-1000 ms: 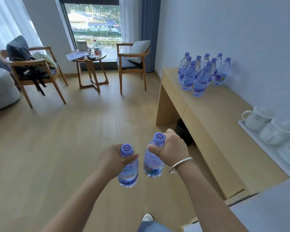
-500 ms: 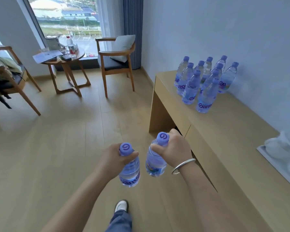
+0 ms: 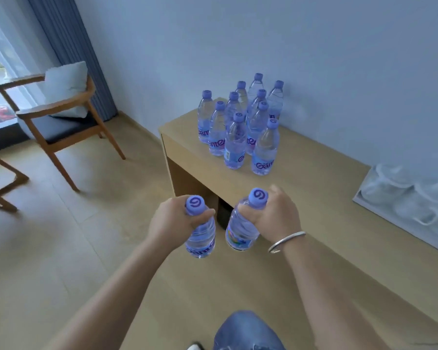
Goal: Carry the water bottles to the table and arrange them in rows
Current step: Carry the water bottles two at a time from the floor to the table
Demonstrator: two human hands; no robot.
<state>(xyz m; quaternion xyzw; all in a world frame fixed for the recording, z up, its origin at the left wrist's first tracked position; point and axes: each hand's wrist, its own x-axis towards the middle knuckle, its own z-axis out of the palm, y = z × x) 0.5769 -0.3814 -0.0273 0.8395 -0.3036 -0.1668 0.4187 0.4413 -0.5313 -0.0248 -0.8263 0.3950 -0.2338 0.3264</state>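
Left hand (image 3: 173, 218) and right hand (image 3: 276, 215) each grip a clear purple-capped water bottle (image 3: 200, 236) by its neck, fingers curled tight, near the light wooden desk (image 3: 314, 198).

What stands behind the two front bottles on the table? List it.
Behind the two front bottles stand more upright purple-capped bottles, about eight, in rows toward the wall. Their lower parts are mostly covered, so the count is uncertain.

Each hand grips a bottle (image 3: 200, 234) by its neck near roughly ten bottles on the table (image 3: 314, 188).

White cups (image 3: 412, 198) blurred; rear bottles (image 3: 257, 88) partly hidden.
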